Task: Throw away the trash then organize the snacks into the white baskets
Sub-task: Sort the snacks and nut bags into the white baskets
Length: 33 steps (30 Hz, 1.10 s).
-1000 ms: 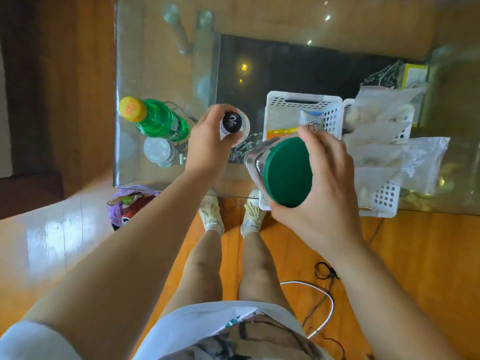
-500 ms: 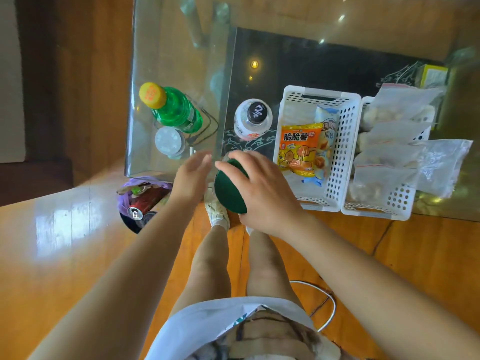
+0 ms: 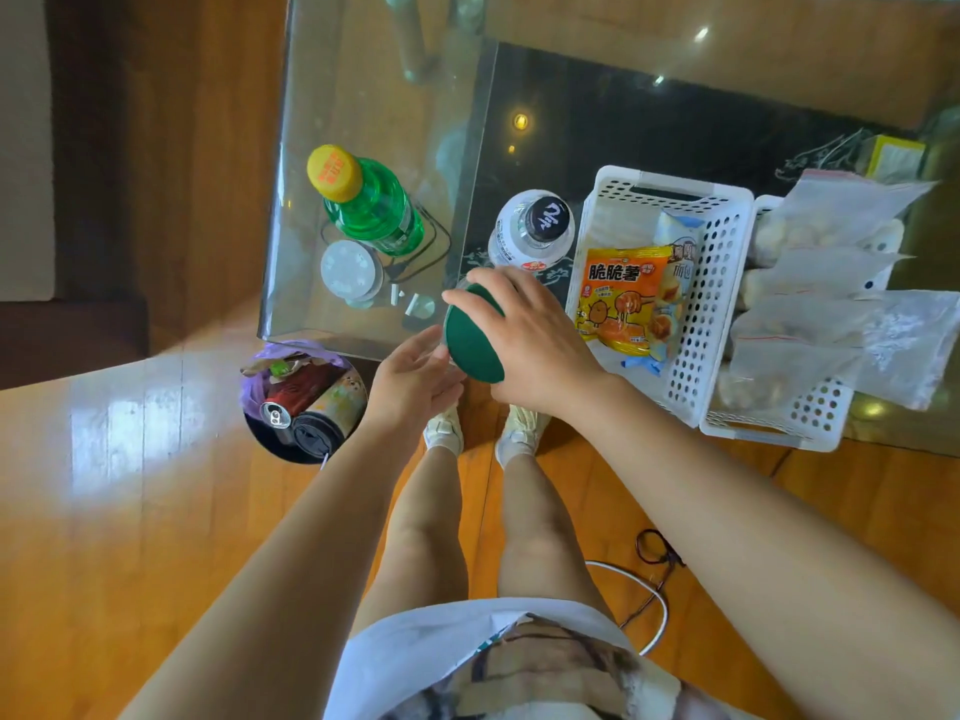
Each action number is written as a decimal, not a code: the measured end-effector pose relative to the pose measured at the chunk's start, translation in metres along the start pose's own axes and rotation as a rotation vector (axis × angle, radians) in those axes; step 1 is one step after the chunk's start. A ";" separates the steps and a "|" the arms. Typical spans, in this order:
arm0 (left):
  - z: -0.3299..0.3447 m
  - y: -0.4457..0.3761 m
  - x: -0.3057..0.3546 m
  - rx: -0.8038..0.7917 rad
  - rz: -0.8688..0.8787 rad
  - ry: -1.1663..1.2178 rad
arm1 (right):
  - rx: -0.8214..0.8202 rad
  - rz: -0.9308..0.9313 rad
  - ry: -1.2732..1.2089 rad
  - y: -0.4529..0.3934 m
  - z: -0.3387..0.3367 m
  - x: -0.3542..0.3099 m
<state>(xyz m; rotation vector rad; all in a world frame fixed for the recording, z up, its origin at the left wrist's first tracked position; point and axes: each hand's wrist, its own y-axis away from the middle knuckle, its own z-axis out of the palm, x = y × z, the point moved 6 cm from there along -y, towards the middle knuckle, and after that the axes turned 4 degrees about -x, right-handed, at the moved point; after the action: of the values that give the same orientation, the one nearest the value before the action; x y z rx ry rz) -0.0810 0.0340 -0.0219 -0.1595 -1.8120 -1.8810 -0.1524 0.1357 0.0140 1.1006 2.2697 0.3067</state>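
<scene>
Bright daylight; strong glare on floor (image 3: 130,407) left of the bin (image 3: 304,402), wide-angle bending at edges, sharp.

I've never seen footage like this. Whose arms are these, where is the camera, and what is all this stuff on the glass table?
There is no machine here: a person wears a camera on the head, looking down at their own arms, legs and shoes. The right hand grips a jar with a green lid at the table's near edge; the left hand is open beside it. On the glass table stand a green bottle and a white bottle. One white basket holds an orange snack packet; the second basket holds clear bags. On the floor, a bin holds cans and wrappers.
</scene>
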 end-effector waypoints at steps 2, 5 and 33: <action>0.001 0.000 0.002 0.006 -0.004 -0.016 | -0.005 0.018 -0.002 0.001 0.001 0.001; 0.004 -0.001 0.001 0.012 -0.013 -0.036 | -0.013 0.050 0.015 0.004 0.003 0.004; -0.033 -0.018 0.159 -0.039 0.385 -0.403 | 0.302 0.398 -0.611 -0.008 -0.064 0.064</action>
<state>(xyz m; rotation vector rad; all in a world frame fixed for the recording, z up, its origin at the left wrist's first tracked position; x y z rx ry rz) -0.2170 -0.0430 0.0265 -0.8910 -1.8268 -1.6884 -0.2265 0.1835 0.0356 1.5501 1.5785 -0.2108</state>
